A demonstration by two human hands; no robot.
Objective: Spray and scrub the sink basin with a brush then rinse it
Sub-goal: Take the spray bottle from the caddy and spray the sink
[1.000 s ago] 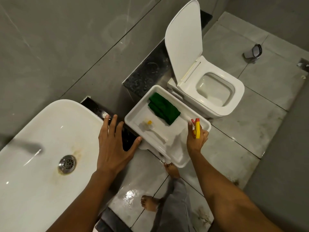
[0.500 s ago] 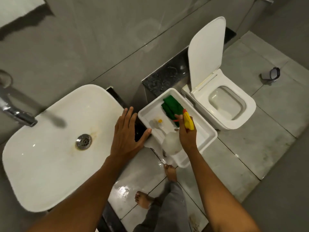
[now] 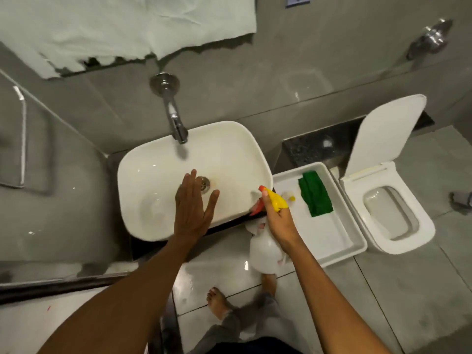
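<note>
The white sink basin [image 3: 153, 175] sits under a chrome wall tap [image 3: 173, 116], with a brownish stain near its metal drain [image 3: 205, 183]. My left hand [image 3: 191, 208] hovers flat over the basin beside the drain, fingers apart and holding nothing. My right hand [image 3: 277, 221] grips a white spray bottle [image 3: 265, 254] with a yellow and red trigger head [image 3: 274, 201] at the basin's right rim, nozzle pointing toward the sink. A small brush [image 3: 290, 196] with a yellow part lies in the white tray [image 3: 339, 241], mostly hidden behind the spray head.
A folded green cloth [image 3: 315, 198] lies in the tray, which rests between the sink and a white toilet [image 3: 398, 213] with its lid up. My bare feet [image 3: 217, 302] stand on the wet tiled floor. A mirror [image 3: 102, 29] hangs above the tap.
My right hand lifted the spray bottle out of the tray and carried it left to the sink's rim. My left hand moved from the sink's right edge to over the drain.
</note>
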